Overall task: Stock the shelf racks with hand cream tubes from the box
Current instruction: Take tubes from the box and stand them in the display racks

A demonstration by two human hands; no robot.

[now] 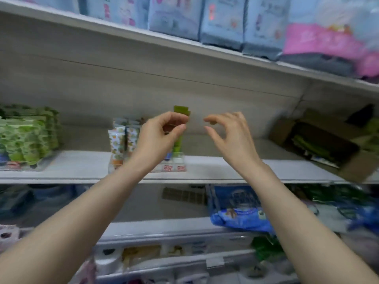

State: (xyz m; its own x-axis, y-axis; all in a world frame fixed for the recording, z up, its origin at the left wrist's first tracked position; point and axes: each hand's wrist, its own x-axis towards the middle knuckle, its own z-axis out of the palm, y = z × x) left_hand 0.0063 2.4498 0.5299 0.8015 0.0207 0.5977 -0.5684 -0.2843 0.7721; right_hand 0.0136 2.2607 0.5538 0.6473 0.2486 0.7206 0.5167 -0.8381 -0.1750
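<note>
- Subject of inspection: green plastic hand cream tube (178,147), standing upright in the clear acrylic shelf rack (180,163) on the white middle shelf board (225,167). Its cap is down and its flat crimped end is up, so its long axis is vertical.
- Left hand (162,132): thumb and forefinger pinch the tube's upper part, with the other fingers curled. The hand covers the tube's middle, so the exact contact is hidden. A second green crimp shows just behind the first, but blur prevents a count.
- Right hand (231,136): holds nothing. Thumb and fingers are loosely bent and apart, poised just right of the tube's top without touching it.
- Governing relation: the tube stands between the two hands, and the left hand is the nearer, being on it. The rack lane lies straight below, so the move in hand is judged to be a seating push down the tube's own axis, then a release.
- Supply: open brown cardboard box (352,171), tipped on the same shelf at the right, well apart from the rack. The loose green tubes (307,145) inside lie on their sides. The right hand is the nearer to it.
- Neighbouring stock: orange-patterned white tubes (117,140) stand upright in the rack's left lanes, just left of the left hand.
- Risk, as judged: a tilted push could tip the adjoining tubes.
</note>
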